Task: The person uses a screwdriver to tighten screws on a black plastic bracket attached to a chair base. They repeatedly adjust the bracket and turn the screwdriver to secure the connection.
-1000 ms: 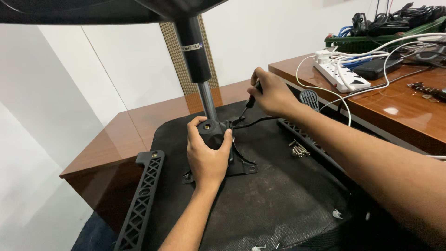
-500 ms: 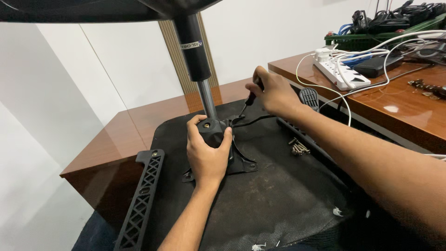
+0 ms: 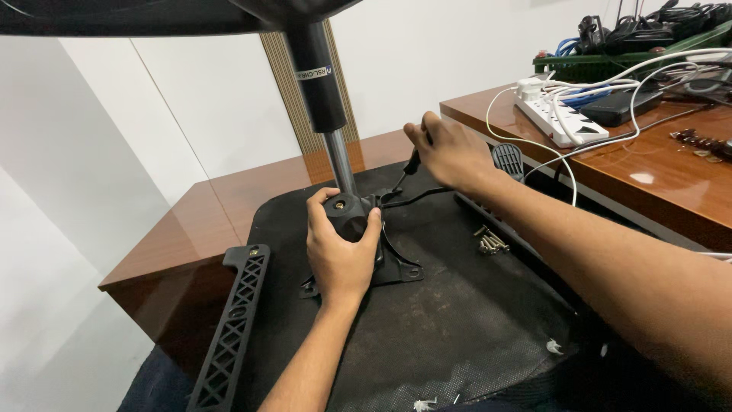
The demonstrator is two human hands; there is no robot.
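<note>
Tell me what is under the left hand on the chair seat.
The left hand covers a black metal mechanism plate fixed to the upturned seat bottom, at the gas cylinder base. The plate's centre beneath the palm is hidden.

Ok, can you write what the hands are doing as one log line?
left hand: gripping chair mechanism | right hand: holding black lever | screws: loose on seat underside
</note>
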